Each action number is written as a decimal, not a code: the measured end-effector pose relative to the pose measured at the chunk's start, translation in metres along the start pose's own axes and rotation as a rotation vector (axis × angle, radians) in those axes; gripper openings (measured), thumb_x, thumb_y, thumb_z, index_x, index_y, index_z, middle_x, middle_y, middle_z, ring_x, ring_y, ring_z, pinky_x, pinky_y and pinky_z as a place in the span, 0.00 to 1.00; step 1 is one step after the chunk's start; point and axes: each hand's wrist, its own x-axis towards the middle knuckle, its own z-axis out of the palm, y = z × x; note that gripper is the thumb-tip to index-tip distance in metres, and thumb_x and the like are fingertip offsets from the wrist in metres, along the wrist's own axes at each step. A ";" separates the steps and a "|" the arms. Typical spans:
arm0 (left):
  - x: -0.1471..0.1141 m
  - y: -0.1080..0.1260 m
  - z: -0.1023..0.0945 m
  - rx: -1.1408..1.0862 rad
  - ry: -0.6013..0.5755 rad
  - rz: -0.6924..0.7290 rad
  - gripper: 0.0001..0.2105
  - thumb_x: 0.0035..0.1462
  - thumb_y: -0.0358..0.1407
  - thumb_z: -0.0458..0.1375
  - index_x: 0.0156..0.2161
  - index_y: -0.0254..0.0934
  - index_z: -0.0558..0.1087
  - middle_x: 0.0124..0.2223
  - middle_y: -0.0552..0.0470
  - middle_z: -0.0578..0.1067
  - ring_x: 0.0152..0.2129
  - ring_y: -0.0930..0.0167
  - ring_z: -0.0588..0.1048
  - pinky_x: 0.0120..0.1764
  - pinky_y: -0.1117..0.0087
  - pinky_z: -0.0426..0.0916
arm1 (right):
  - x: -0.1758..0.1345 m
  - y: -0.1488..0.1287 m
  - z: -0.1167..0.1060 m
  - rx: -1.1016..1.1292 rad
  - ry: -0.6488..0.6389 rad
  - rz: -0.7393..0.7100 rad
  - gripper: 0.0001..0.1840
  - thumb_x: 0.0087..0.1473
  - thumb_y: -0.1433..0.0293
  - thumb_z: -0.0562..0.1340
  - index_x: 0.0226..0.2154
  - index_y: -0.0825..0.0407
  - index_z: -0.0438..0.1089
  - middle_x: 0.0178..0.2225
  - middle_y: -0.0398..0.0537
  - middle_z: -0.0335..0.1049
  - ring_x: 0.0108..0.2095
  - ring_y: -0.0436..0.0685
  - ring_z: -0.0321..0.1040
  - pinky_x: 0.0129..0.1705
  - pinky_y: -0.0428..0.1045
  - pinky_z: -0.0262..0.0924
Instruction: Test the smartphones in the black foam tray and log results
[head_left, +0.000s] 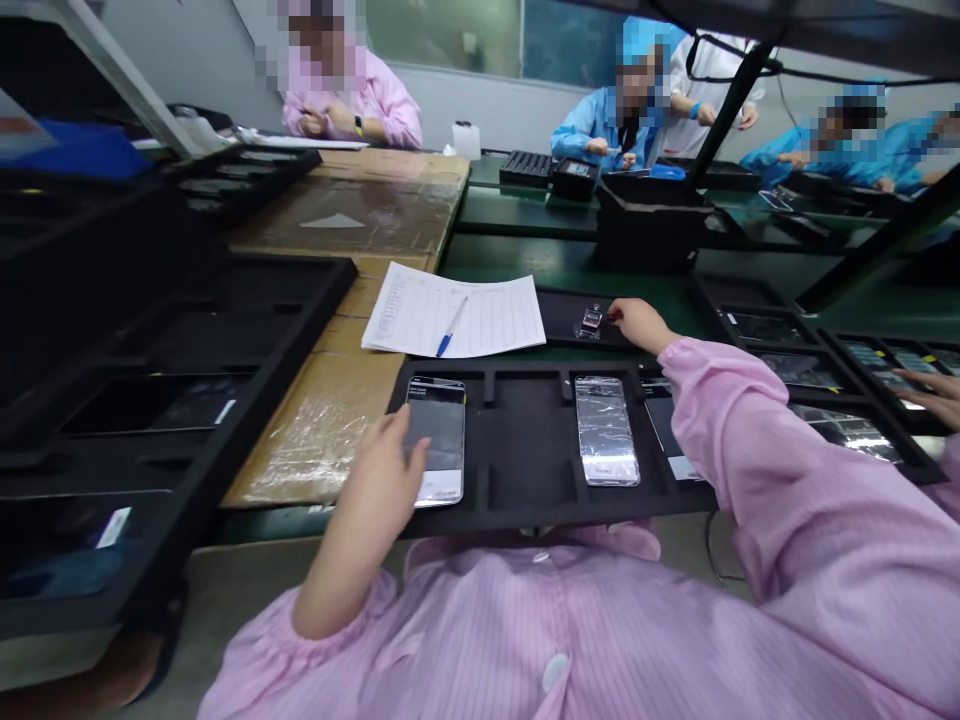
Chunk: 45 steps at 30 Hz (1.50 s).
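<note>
My left hand point(382, 465) lies over the left edge of a phone point(442, 440), thumb and fingers apart. That phone rests in the left end of a black foam tray point(525, 508). A second phone point(607, 430), its front covered with wrinkled clear film, lies further right in the tray. My right sleeve partly covers a third phone point(666, 430). Beyond the tray, my right hand point(639, 322) has its fingertips drawn together beside a small clear and dark item point(591, 320) on a black strip point(559, 312). What the fingertips hold, if anything, is hidden.
Printed sheets point(480, 325) with a blue-capped pen point(452, 328) lie behind the tray. Black trays of phones stand at left point(300, 330) and right point(795, 345). A co-worker's hand point(934, 395) reaches in from the right. Several people sit across the bench. A slanted post point(731, 115) rises at right.
</note>
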 end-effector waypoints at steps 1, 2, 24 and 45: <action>-0.004 0.008 0.010 0.098 0.033 0.083 0.21 0.53 0.40 0.61 0.52 0.33 0.74 0.61 0.33 0.70 0.65 0.43 0.61 0.65 0.39 0.54 | 0.003 0.001 0.005 -0.002 -0.007 -0.012 0.11 0.52 0.83 0.61 0.34 0.54 0.75 0.43 0.58 0.78 0.48 0.63 0.72 0.53 0.55 0.64; -0.008 0.018 0.022 0.169 0.020 0.159 0.21 0.55 0.39 0.59 0.53 0.33 0.73 0.64 0.33 0.68 0.67 0.45 0.57 0.67 0.41 0.51 | 0.004 0.001 0.009 -0.002 -0.013 -0.019 0.12 0.51 0.83 0.61 0.35 0.55 0.75 0.43 0.58 0.78 0.48 0.63 0.72 0.53 0.55 0.64; -0.005 0.119 0.182 -0.703 -0.520 -0.431 0.08 0.44 0.21 0.63 0.28 0.34 0.72 0.23 0.50 0.73 0.22 0.68 0.73 0.32 0.64 0.70 | -0.256 -0.087 -0.004 1.398 -0.162 0.123 0.12 0.56 0.60 0.69 0.39 0.49 0.76 0.32 0.48 0.81 0.30 0.57 0.79 0.26 0.48 0.74; -0.017 0.118 0.086 -1.145 -0.137 -0.281 0.12 0.52 0.32 0.64 0.41 0.36 0.70 0.45 0.46 0.79 0.43 0.63 0.80 0.46 0.60 0.76 | -0.237 -0.120 0.005 1.557 -0.215 0.207 0.15 0.55 0.62 0.70 0.28 0.50 0.65 0.38 0.50 0.82 0.41 0.59 0.81 0.28 0.45 0.75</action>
